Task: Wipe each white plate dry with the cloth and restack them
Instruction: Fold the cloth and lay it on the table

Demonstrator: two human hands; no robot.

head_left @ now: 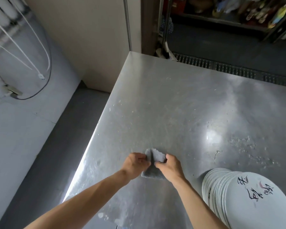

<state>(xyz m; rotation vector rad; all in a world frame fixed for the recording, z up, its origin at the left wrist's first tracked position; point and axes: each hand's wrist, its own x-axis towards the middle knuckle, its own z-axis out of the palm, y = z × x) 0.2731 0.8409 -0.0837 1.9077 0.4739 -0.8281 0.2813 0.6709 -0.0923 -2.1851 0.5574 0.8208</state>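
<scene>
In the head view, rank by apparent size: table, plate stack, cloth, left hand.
1. Table
2. Plate stack, though it sits nearest the camera and is cut off by the frame
3. Cloth and left hand: look alike, cloth partly hidden

A cloth (153,160) is held between the left hand (136,162) and the right hand (169,166) over the near part of the worktop (180,104). A stack of plates (238,195) is set on the worktop, right of the hands. A floor drain (229,68) is seen beyond the far edge.

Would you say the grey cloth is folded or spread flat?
Folded: the grey cloth is bunched between the left hand and right hand.
</scene>
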